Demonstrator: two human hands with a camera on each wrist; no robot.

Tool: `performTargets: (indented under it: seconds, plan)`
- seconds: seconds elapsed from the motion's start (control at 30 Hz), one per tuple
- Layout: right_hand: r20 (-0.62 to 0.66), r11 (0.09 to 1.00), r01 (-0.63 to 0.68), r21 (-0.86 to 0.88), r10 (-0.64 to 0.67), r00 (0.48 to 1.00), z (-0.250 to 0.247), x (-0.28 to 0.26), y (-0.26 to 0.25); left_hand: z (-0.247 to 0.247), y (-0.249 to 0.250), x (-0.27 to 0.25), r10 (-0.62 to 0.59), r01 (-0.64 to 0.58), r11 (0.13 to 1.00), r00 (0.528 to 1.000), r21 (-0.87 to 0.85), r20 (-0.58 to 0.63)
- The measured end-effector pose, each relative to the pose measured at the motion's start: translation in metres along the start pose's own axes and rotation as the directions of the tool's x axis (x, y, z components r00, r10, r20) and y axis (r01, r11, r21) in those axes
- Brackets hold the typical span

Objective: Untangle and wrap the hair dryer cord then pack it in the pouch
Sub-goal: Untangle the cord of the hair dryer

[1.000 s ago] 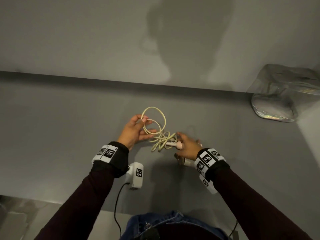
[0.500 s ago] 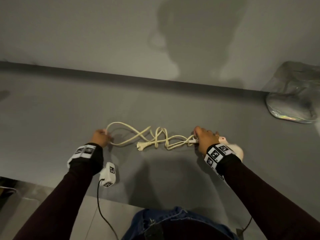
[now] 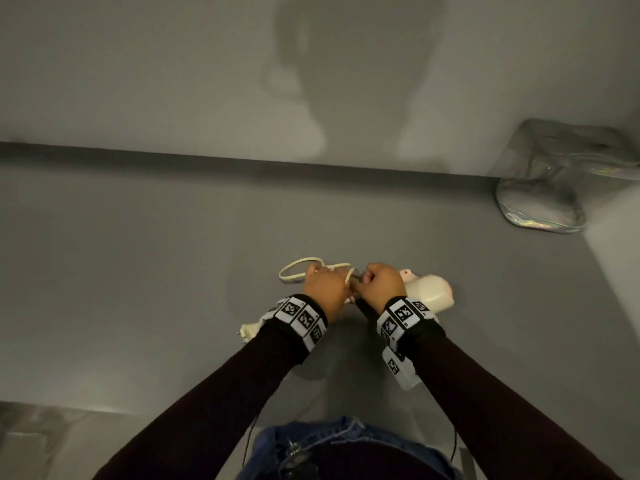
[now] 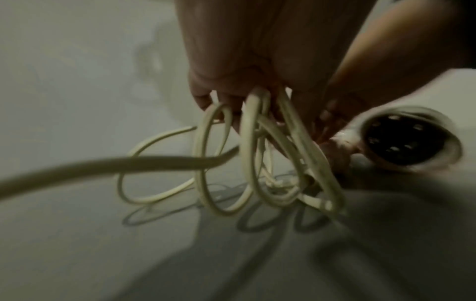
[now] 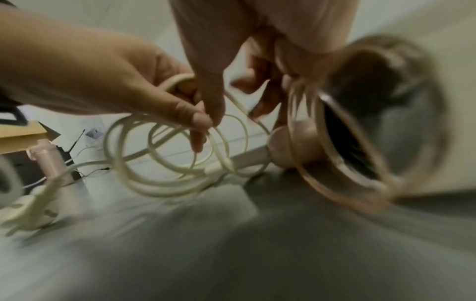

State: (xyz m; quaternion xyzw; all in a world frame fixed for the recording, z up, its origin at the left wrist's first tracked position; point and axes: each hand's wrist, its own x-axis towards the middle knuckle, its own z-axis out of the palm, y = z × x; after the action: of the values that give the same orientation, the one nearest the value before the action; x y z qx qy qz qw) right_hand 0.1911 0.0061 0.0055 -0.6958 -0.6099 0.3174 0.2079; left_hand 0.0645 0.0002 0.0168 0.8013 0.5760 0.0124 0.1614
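Note:
The cream cord (image 3: 298, 270) hangs in several loops from my left hand (image 3: 317, 273), whose curled fingers (image 4: 206, 97) grip the loops (image 4: 251, 154) just above the grey table (image 3: 138, 271). My right hand (image 3: 367, 278) is closed right next to it and pinches the cord (image 5: 231, 106) near the dryer's handle. The white and pink hair dryer (image 3: 429, 292) lies just right of my right hand, its dark nozzle (image 4: 409, 142) facing the left wrist. The plug (image 3: 247, 331) lies by my left wrist. The clear, shiny pouch (image 3: 554, 192) sits at the far right corner.
A wall (image 3: 173, 81) runs along the back of the table, and a pale ledge (image 3: 620, 237) bounds it on the right beside the pouch. The table's front edge (image 3: 104, 408) is close to my body.
My hands were spread wide with the cord stretched between them; they have come together at the middle. The cord is now gathered in loops in my left hand, and the plug trails by my left wrist.

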Motion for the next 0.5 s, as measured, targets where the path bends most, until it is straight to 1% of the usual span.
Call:
performTargets:
  seconds: [0.03, 0.07, 0.1, 0.13, 0.17, 0.2, 0.23, 0.27, 0.3, 0.33, 0.37, 0.4, 0.43, 0.47, 0.5]
  plan:
    - [0.075, 0.998, 0.053, -0.030, -0.051, 0.996, 0.001, -0.003, 0.004, -0.005, -0.003, 0.001, -0.001, 0.002, 0.995, 1.000, -0.099, 0.008]
    - [0.174, 0.985, 0.133, -0.107, -0.113, 0.978, 0.003, -0.005, 0.007, -0.012, -0.011, 0.002, -0.018, 0.022, 0.955, 1.000, -0.295, 0.017]
    - [0.298, 0.957, 0.215, -0.194, -0.152, 0.942, 0.005, -0.006, 0.010, -0.019, -0.019, 0.001, -0.051, 0.060, 0.856, 0.998, -0.514, 0.031]
    - [0.372, 0.928, 0.269, -0.259, -0.162, 0.914, 0.005, -0.004, 0.011, -0.026, -0.030, 0.000, -0.102, 0.108, 0.710, 0.994, -0.696, 0.050]
    - [0.402, 0.910, 0.293, -0.294, -0.160, 0.902, 0.004, -0.002, 0.009, -0.034, -0.042, -0.001, -0.164, 0.135, 0.590, 0.985, -0.796, 0.045]
    - [0.390, 0.907, 0.281, -0.313, -0.147, 0.909, -0.001, 0.001, 0.007, -0.042, -0.057, -0.003, -0.225, 0.141, 0.528, 0.974, -0.838, 0.022]
    - [0.356, 0.909, 0.263, -0.324, -0.140, 0.924, -0.006, 0.005, 0.008, -0.050, -0.073, -0.007, -0.298, 0.155, 0.495, 0.954, -0.855, 0.000]
    - [0.328, 0.907, 0.255, -0.334, -0.141, 0.934, -0.012, 0.008, 0.010, -0.059, -0.091, -0.011, -0.380, 0.161, 0.458, 0.924, -0.874, -0.029]
    - [0.322, 0.904, 0.262, -0.337, -0.151, 0.935, -0.017, 0.010, 0.013, -0.069, -0.109, -0.017, -0.453, 0.157, 0.401, 0.890, -0.902, -0.047]
    - [0.344, 0.896, 0.280, -0.344, -0.157, 0.926, -0.022, 0.012, 0.016, -0.078, -0.125, -0.025, -0.495, 0.149, 0.372, 0.867, -0.916, -0.060]
    - [0.378, 0.877, 0.309, -0.368, -0.163, 0.912, -0.024, 0.015, 0.020, -0.086, -0.136, -0.032, -0.509, 0.160, 0.375, 0.859, -0.913, -0.059]
    - [0.405, 0.849, 0.342, -0.402, -0.170, 0.899, -0.024, 0.015, 0.020, -0.089, -0.142, -0.038, -0.497, 0.192, 0.397, 0.867, -0.898, -0.034]
    - [0.408, 0.833, 0.357, -0.423, -0.177, 0.896, -0.022, 0.016, 0.017, -0.090, -0.141, -0.042, -0.459, 0.224, 0.426, 0.889, -0.877, 0.005]
    - [0.391, 0.835, 0.358, -0.419, -0.190, 0.901, -0.019, 0.016, 0.011, -0.086, -0.135, -0.045, -0.403, 0.251, 0.455, 0.914, -0.854, 0.053]
    - [0.368, 0.843, 0.359, -0.400, -0.211, 0.906, -0.014, 0.018, 0.006, -0.078, -0.125, -0.046, -0.344, 0.270, 0.510, 0.934, -0.816, 0.094]
